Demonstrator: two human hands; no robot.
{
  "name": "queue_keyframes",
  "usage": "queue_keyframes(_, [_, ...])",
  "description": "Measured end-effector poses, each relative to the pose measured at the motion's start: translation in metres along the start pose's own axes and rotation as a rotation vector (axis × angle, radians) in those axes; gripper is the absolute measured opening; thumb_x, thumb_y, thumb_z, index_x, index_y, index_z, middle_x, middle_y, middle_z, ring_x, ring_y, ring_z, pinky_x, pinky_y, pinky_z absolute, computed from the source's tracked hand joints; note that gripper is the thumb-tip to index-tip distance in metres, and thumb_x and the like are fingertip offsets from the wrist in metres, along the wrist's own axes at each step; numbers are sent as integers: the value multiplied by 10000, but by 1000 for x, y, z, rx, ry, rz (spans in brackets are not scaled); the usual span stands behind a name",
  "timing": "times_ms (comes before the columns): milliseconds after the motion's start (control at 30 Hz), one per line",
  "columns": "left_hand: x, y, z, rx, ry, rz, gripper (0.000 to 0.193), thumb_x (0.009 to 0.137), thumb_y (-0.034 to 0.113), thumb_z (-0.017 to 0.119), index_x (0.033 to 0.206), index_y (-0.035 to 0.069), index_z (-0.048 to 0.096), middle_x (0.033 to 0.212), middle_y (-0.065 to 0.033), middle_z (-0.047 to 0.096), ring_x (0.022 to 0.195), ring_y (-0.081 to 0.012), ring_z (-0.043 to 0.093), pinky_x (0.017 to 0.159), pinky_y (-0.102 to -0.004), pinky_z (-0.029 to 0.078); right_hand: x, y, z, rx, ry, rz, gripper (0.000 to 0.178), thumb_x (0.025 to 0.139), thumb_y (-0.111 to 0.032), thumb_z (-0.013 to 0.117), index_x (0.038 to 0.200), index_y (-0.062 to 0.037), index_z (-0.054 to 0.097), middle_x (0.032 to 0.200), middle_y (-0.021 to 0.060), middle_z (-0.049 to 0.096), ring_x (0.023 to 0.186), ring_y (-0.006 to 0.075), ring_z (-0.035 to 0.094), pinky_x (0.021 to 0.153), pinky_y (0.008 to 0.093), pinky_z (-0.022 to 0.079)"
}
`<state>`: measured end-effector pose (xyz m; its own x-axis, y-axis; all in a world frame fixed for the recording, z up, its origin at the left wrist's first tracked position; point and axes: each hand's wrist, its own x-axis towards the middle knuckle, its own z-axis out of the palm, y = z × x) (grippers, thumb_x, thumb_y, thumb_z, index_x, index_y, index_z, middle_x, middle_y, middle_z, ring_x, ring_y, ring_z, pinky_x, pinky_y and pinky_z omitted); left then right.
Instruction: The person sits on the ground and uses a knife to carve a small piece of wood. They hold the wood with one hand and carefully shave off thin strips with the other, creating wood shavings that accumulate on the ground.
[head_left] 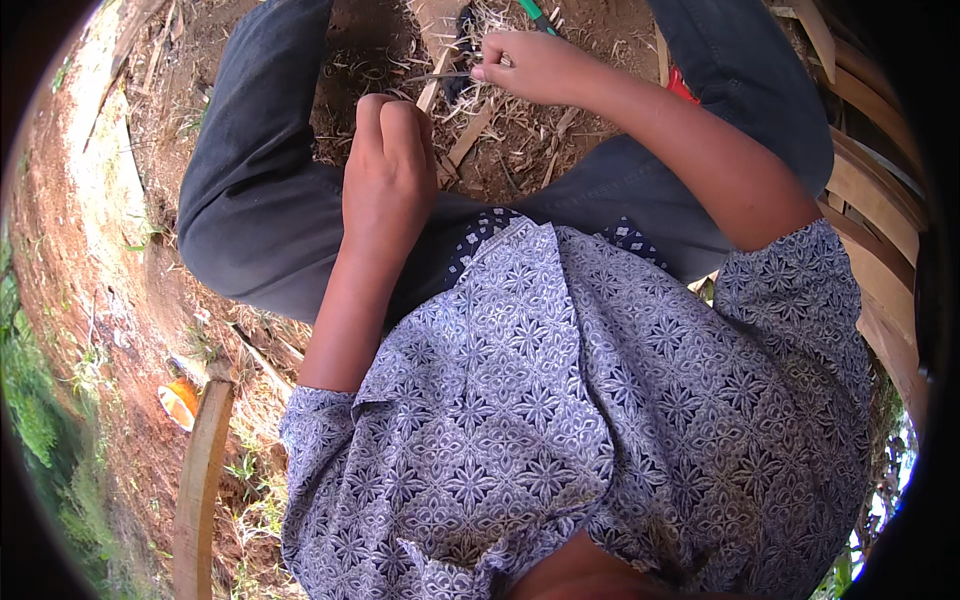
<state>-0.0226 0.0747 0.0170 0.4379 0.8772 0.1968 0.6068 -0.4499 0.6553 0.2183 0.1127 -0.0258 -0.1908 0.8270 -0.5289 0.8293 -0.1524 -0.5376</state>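
Observation:
My left hand (390,150) is closed, its back toward me. A narrow pale wooden strip (434,84) runs up from its fingers; the grip itself is hidden behind the knuckles. My right hand (535,68) is closed around the handle end of a thin dark-bladed knife (446,76). The blade points left and lies across the strip, just beyond my left fingers. Between my legs the brown soil is strewn with pale wood shavings (495,108). A flat piece of wood (470,135) lies among them.
A green stick-like thing (537,14) and a dark item (464,40) lie beyond my hands. Something red (681,86) shows by my right leg. Curved-looking wooden planks (875,195) line the right side. At lower left are a wooden beam (200,490) and an orange container (180,402).

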Motion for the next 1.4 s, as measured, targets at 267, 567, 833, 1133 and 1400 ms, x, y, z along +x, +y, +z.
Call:
queue_keyframes(267, [4,10,1,55,-137,-4,196,937,21,647,978,32,456,940,-191,478,762,-436,581,622,-506,477,7,3,1,-53,-17,21,355,980,-433,664,913,-88,615,701,105,651,657,253,646,624,428,485])
queue_keyframes(567, [11,18,9,36,-156,76,206,915,16,659,962,30,459,932,-188,473,743,-424,582,619,-499,487,51,36,53,36,132,87,331,982,-410,666,915,-89,617,723,112,660,680,282,656,645,440,500])
queue_keyframes(833, [11,18,4,86,-144,20,202,940,37,654,940,31,453,924,-187,469,726,-424,568,596,-510,468,55,54,49,97,90,104,368,977,-462,661,937,-96,654,724,72,670,658,206,664,642,389,524])
queue_keyframes(1133, [11,20,8,83,-162,36,186,961,58,640,937,36,457,922,-190,470,733,-433,567,599,-516,460,-7,28,12,82,55,28,361,989,-423,662,907,-73,622,656,80,619,580,215,600,579,410,469])
queue_keyframes(1400, [16,24,6,76,-180,15,145,950,31,618,945,34,473,934,-195,479,756,-439,577,624,-518,472,9,26,20,-27,94,31,357,996,-422,647,884,-87,598,630,87,618,575,227,615,569,420,464])
